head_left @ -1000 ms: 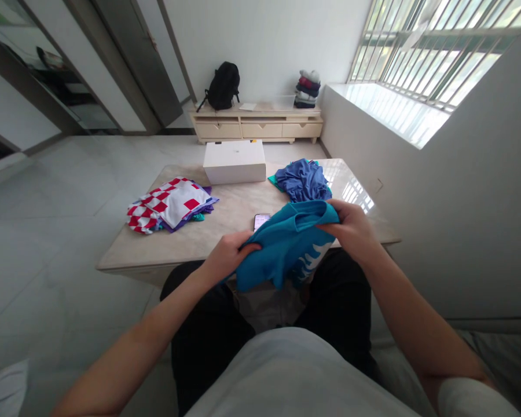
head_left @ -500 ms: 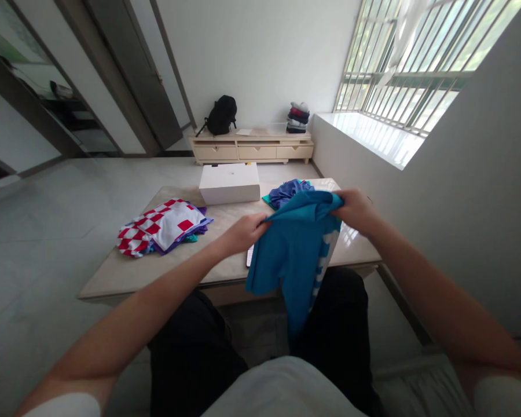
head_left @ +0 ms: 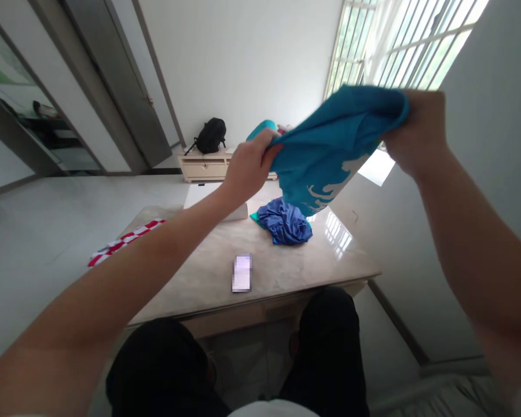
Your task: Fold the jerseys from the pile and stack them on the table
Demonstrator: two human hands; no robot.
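Observation:
A blue shirt (head_left: pixel 330 145) with a white print is stretched in the air between my two hands, above the table. My left hand (head_left: pixel 254 162) is closed on one edge of it. On the other side my right hand (head_left: pixel 419 127) grips the cloth, its fingers partly hidden behind the fabric. Below the shirt, a crumpled dark-blue garment (head_left: pixel 285 222) lies on the table with a bit of green cloth under it. The red-and-white checked garment (head_left: pixel 128 240) at the left is mostly covered by my left forearm.
A phone (head_left: pixel 242 273) lies on the marble-look table (head_left: pixel 200 295) near its front edge. Behind my left arm, a white box (head_left: pixel 195 194) is partly hidden. A low cabinet (head_left: pixel 204 169) with a black backpack (head_left: pixel 212 136) stands against the wall. A barred window is at the right.
Both hands have risen, lifting the blue shirt from near my knees to high over the table. Its white print and the whole phone now show; my forearm covers more of the checked garment.

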